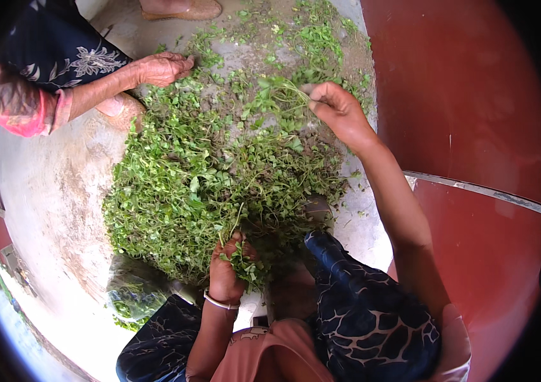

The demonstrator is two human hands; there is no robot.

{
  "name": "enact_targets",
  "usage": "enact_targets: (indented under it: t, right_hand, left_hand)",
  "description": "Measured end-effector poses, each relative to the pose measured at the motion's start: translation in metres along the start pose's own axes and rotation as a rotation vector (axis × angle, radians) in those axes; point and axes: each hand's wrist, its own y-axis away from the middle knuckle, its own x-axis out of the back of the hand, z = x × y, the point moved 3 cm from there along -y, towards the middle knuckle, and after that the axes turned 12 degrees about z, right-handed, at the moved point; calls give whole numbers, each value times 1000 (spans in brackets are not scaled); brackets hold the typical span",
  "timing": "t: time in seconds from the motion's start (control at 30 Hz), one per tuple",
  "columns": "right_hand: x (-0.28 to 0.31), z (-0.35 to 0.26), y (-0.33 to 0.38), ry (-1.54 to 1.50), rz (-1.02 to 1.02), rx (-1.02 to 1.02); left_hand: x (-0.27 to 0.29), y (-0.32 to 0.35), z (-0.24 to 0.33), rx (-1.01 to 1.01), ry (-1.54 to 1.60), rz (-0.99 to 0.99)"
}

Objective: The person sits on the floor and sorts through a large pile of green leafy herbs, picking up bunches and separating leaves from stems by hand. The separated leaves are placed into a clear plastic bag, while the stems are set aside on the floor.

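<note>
A wide heap of leafy green herbs [168, 184] with thin stems is spread over the ground before me. Near its closest edge, my left hand [227, 270], with a white bangle at the wrist, is closed around a small bunch of sprigs [248, 267]. Farther out on the right, my right hand [337, 108] pinches a leafy sprig [280, 94] by its stems, above the heap. The leaves of that sprig point left, away from my fingers. Soil and loose bits show between the greens at the centre and far side.
Another person's hand [165, 69] reaches to the heap from the upper left. That person's shoe [121, 109] rests at the heap's left edge. A clear plastic bag [133, 286] holding greens lies beside my left knee. Red panels [461, 83] stand along the right.
</note>
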Motion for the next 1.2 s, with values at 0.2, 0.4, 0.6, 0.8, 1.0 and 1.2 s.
enact_targets:
  t: [0.2,0.4,0.6,0.8,1.0,1.2]
  right_hand:
    - [10,-47,42,-490,-64,-367]
    - [6,-88,74,-813,-101,-539]
    - [-1,-183,103,-539,-61,-530]
    - [-2,-236,114,-480,-338,-492]
    - [-20,-300,141,-369,-394,-424]
    - [-48,-341,174,-179,-455,-318]
  left_hand:
    - [-17,37,5,-114,-40,-87]
    - [-37,110,22,-410,-180,-13]
    - [-35,185,49,-549,-180,-40]
    - [-21,240,100,-620,-305,-131]
    - [-45,261,126,-761,-353,-245]
    - [-35,262,133,-784,-551,-402]
